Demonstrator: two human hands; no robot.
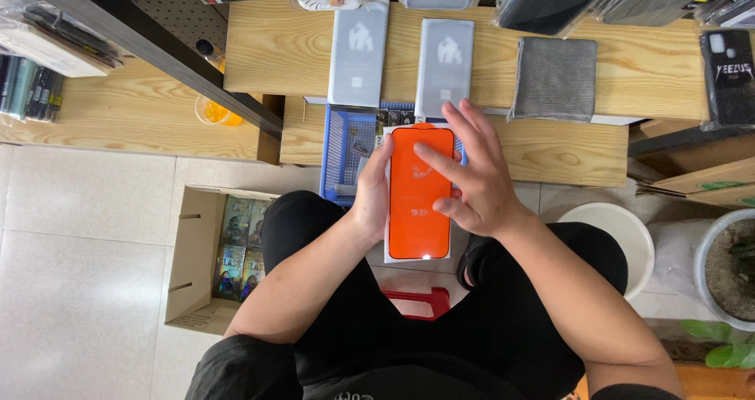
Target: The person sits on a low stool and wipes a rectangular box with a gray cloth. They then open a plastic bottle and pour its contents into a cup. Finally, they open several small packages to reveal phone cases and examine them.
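Observation:
I hold a phone-shaped slab with a bright orange film (419,195) on its face, over my lap. My left hand (373,189) grips its left edge, thumb along the side. My right hand (474,176) lies on its right side with fingers spread, the fingertips pressing on the orange surface. A white sheet or backing (456,250) shows under the slab's lower part.
A blue mesh basket (346,152) sits right behind my hands. On the wooden bench lie two grey flat packs (359,50) (444,58) and a grey cloth (553,79). An open cardboard box (206,262) stands on the floor at left, a white bucket (621,239) and plant pot (727,270) at right.

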